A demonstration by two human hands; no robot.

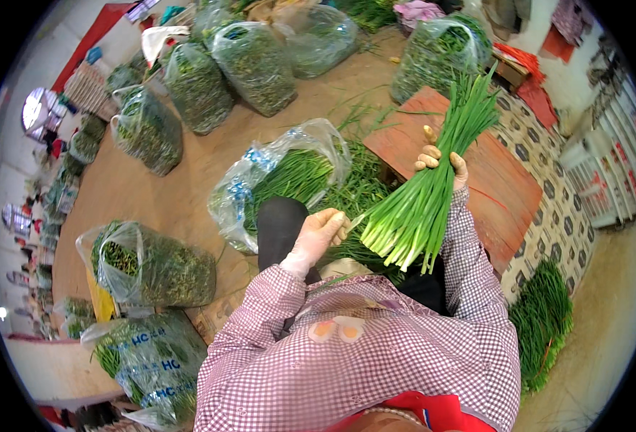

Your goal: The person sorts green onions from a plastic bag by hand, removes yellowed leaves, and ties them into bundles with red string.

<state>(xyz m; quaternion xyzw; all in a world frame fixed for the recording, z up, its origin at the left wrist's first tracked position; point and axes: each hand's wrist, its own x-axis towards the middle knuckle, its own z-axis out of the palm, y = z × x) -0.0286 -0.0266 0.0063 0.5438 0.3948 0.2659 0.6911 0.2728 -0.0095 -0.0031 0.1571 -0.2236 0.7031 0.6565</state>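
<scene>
My right hand (441,164) grips a thick bunch of garlic chives (424,194). Its green leaves point up and away, and its pale cut ends hang down toward my lap. Beside those ends, on the left, my left hand (319,236) is closed in a pinch. A thin pale strand (358,220) shows at its fingertips, near the bunch's edge. Beyond my left knee stands an opened transparent bag (220,205) with more chives (296,173) in it. Loose chives (364,176) lie heaped between that bag and a reddish wooden board (501,194).
Filled plastic bags of greens stand around, including one at left (177,273), a printed bag (161,363) at lower left and several at the back (253,68). Another chive bundle (541,324) lies on the floor at right. White plastic crates (606,162) stand at far right.
</scene>
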